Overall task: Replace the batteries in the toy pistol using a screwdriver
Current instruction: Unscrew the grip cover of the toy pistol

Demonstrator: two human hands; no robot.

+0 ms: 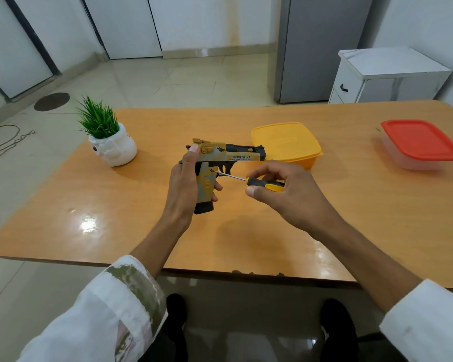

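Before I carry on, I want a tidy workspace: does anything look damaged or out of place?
The table is chipped along its front edge, showing dark spots. A cord lies tangled on the floor at left. The plant stands upright.

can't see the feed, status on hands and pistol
Left hand grips pistol by the grip, muzzle pointing right. Right hand holds screwdriver, tip against the grip's side. Nothing in the way; yellow box sits behind.
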